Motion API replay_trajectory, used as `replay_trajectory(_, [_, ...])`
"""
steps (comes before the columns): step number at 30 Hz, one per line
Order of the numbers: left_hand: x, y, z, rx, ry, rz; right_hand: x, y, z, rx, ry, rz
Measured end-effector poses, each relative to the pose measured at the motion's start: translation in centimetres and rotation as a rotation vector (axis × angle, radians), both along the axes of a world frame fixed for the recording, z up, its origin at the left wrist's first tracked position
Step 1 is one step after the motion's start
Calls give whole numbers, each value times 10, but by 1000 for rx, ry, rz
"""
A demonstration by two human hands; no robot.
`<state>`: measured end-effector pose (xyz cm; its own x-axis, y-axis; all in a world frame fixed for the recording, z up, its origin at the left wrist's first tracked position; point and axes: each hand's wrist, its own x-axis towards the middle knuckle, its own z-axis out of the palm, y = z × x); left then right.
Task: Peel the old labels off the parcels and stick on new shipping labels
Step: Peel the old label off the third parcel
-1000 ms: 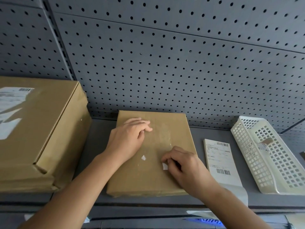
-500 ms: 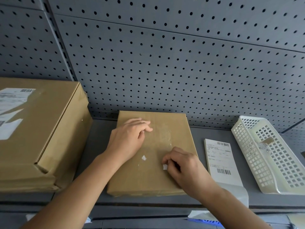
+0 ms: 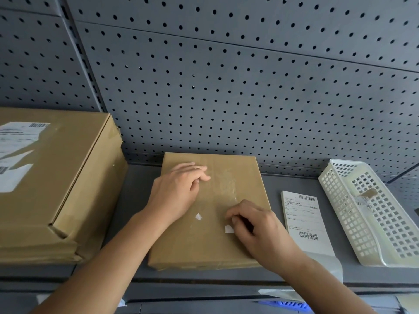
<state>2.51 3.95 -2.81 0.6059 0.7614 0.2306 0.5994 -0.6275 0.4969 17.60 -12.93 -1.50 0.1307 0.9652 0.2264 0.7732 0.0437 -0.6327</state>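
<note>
on the grey shelf (image 3: 140, 200) the parcel (image 3: 210, 245) lies flat, centre of my feed. left hand (image 3: 176, 191) presses it down, fingers relaxed; right hand (image 3: 256, 227) curls, nipping the edge of a white label scrap (image 3: 229, 229). i worry it shreds, being tiny and thin, leaving residue.
</note>
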Motion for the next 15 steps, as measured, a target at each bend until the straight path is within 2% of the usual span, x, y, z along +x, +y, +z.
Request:
replay_trajectory(8, [0,0,0,2,7,1,2,-2,4,-3,26,23])
replay_trajectory(15, [0,1,0,-2,3,3,6,-4,7,-43,-168,132])
